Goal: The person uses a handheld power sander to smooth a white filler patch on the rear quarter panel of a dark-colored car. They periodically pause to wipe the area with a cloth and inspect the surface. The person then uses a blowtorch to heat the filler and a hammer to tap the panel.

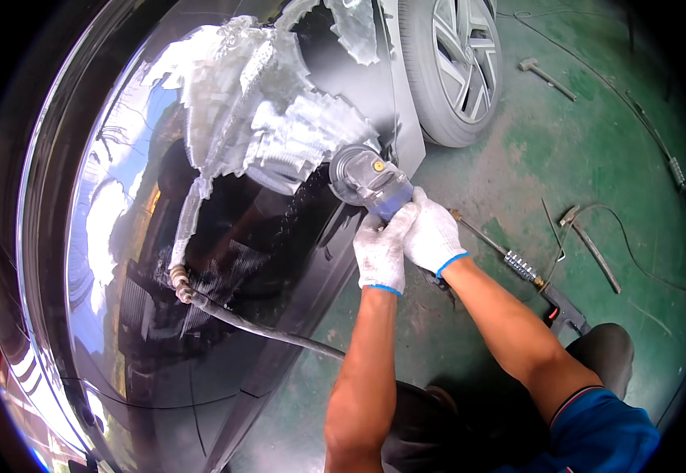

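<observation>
An angle grinder (386, 193) with a round guarded head is held in both my gloved hands. My left hand (380, 251), in a white knitted glove with dirt on it, wraps round the body from the near left. On the right, my right hand (434, 231) closes round the body in a matching glove with a blue cuff. The grinder's head lies over the lower edge of a dark car door (280, 236), by a sanded bare-metal patch (296, 138). Whether the disc touches the panel is hidden by the guard.
A cable (280, 334) runs across the door to a copper-coloured clamp (180, 285). On the green floor to the right lie a pistol-grip tool (565, 310) with a spring on its rod, a hammer (593, 251) and another hammer (548, 79). A car wheel (457, 63) stands beyond.
</observation>
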Motion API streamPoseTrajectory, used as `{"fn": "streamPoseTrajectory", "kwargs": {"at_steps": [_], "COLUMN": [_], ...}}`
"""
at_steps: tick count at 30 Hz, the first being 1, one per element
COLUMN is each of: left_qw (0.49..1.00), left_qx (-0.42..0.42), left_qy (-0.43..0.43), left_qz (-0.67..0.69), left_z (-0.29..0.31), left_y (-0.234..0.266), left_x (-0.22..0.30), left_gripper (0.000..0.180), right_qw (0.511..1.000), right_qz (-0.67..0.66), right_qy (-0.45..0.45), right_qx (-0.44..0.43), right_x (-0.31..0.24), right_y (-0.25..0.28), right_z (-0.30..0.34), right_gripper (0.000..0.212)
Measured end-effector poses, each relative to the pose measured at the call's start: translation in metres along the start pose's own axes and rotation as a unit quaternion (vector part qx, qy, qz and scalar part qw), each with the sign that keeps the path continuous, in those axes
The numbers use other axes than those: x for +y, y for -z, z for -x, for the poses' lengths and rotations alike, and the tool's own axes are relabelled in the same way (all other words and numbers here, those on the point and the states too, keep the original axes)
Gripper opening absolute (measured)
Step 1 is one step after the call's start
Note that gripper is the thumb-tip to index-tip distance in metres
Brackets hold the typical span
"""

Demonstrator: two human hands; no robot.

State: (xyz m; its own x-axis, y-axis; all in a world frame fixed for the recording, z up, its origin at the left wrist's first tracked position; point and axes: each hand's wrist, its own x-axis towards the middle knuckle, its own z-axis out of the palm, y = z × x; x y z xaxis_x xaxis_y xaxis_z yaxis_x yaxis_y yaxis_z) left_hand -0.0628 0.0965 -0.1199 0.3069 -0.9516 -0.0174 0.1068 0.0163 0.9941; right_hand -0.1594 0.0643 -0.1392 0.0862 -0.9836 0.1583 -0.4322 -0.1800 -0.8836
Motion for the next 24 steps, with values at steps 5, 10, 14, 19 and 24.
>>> {"fn": "streamPoseTrajectory", "kwargs": {"at_steps": [5,10,14,19,24], "left_qw": [0.998,1.0,0.999,1.0,1.0], "left_qx": [-0.011,-0.003,-0.018,-0.014,-0.023], "left_qy": [-0.049,0.004,-0.025,-0.005,-0.013], "left_qz": [0.026,-0.029,0.012,0.016,0.009], "left_z": [0.003,-0.003,-0.001,-0.004,-0.005], "left_y": [-0.001,-0.003,-0.003,-0.002,-0.001], "left_x": [0.022,0.002,0.019,0.003,0.009], "left_gripper": [0.034,0.035,0.035,0.04,0.039], "right_qw": [0.999,1.0,0.999,1.0,0.998], "right_qz": [0.002,-0.008,-0.005,0.003,0.0], "right_qy": [0.041,0.01,0.024,-0.011,0.036], "right_qx": [0.029,0.015,0.039,-0.006,0.055], "right_x": [-0.008,-0.005,-0.007,-0.001,-0.001], "right_y": [-0.001,0.002,0.001,0.002,-0.005], "right_z": [-0.004,-0.002,-0.007,-0.002,-0.007], "right_gripper": [0.037,0.035,0.036,0.035,0.039]}}
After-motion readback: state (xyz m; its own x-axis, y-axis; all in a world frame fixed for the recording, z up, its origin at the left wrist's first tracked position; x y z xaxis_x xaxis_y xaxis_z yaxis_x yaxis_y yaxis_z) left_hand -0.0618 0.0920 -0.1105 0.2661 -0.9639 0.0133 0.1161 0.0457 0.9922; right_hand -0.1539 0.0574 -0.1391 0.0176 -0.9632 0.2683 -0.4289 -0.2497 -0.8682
